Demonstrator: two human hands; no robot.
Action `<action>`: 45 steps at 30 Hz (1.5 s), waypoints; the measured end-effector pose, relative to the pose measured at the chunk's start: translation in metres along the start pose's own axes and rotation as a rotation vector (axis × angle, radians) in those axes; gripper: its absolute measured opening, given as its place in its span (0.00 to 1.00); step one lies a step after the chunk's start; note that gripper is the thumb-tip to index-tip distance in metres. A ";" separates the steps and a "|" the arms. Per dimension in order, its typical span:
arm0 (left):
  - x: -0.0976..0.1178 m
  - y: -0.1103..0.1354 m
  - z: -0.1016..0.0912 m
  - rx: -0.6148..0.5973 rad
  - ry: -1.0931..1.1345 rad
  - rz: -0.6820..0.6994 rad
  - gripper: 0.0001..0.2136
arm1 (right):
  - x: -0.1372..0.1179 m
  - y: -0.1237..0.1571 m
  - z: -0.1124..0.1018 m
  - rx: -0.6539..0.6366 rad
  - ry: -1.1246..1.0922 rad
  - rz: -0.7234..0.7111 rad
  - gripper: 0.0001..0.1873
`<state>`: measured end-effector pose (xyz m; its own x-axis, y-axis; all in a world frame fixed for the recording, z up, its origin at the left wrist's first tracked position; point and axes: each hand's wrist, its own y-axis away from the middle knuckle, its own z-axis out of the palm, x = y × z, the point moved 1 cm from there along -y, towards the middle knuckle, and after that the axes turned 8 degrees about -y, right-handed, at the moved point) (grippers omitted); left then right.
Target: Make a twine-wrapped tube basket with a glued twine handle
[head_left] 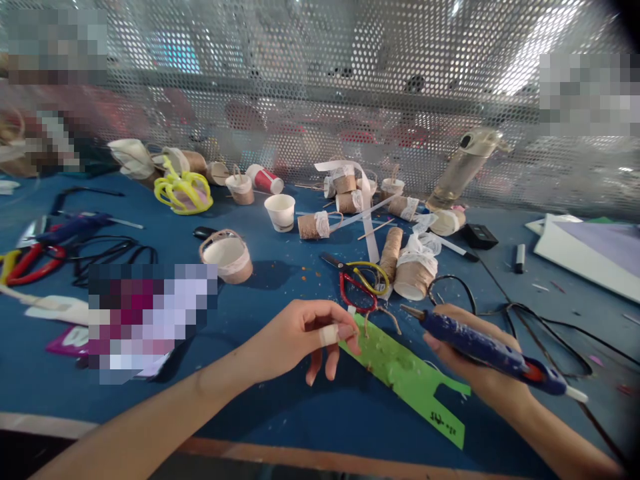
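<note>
My right hand (477, 363) is wrapped around a blue hot glue gun (480, 343), its nozzle pointing left and a white glue stick poking out of the back. My left hand (310, 333), with a bandage on the thumb, pinches thumb and index finger together over the end of a green card strip (400, 373); whatever sits between the fingertips is too small to make out. A short piece of twine (389, 315) lies just beyond the strip. Scissors with red and yellow handles (357, 280) rest ahead of the left hand, blades half apart.
A twine-wrapped cup with lace (415, 270) and a twine roll (393, 250) stand beyond the scissors. To the left are a handled basket cup (230, 260), a white paper cup (280, 212) and a yellow pipe-cleaner piece (184, 193). A black cord (545, 327) trails at right. Perforated metal screen (300, 87) behind.
</note>
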<state>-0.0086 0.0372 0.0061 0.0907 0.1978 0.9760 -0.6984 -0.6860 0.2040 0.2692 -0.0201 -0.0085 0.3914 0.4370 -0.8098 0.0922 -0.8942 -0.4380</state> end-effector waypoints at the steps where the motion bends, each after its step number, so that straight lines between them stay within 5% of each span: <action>1: 0.000 0.000 0.000 0.002 0.005 0.003 0.07 | 0.001 0.000 0.000 -0.002 -0.003 0.011 0.05; 16: 0.001 -0.001 0.002 -0.035 0.101 -0.029 0.07 | 0.004 -0.003 -0.001 -0.143 -0.174 0.018 0.03; 26: 0.000 -0.002 0.003 -0.034 0.134 -0.038 0.08 | 0.004 -0.002 0.001 -0.154 -0.276 0.075 0.10; 35: -0.002 -0.004 0.008 0.053 0.114 -0.021 0.09 | 0.010 0.001 0.004 -0.223 -0.302 0.004 0.03; 42: -0.006 -0.005 0.013 0.031 0.132 -0.041 0.09 | 0.005 0.000 0.008 -0.187 -0.138 -0.040 0.07; 45: -0.007 -0.004 0.014 0.048 0.133 -0.032 0.09 | 0.005 -0.003 0.006 -0.271 0.007 -0.118 0.07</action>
<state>0.0037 0.0289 -0.0001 0.0155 0.3092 0.9509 -0.6614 -0.7100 0.2417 0.2648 -0.0143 -0.0134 0.3694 0.5393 -0.7567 0.3781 -0.8311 -0.4078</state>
